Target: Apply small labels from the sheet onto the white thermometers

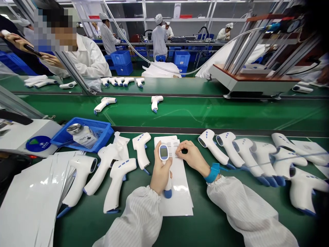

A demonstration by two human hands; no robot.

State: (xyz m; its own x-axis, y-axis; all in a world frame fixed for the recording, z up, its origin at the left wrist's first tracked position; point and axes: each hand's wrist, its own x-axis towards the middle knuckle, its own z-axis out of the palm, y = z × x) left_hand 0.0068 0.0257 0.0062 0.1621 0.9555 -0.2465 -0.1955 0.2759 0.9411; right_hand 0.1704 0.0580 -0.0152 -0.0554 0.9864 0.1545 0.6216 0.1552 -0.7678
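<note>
My left hand is wrapped round a white infrared thermometer, its small grey screen facing me and its blue-tipped handle pointing down. Beneath it lies a stack of white sheets with rows of small print near the top. My right hand, a blue wrist strap on its wrist, is pinched closed at the right edge of the printed rows. Whatever is between those fingertips is too small to make out. Just left of my left hand lies another thermometer; to the right is a row of several more thermometers.
At left are a blue tray with a metal-capped bottle, and glossy white sheets. Two thermometers lie on the green conveyor belt. Beyond it stand a metal-framed fixture and a co-worker in white.
</note>
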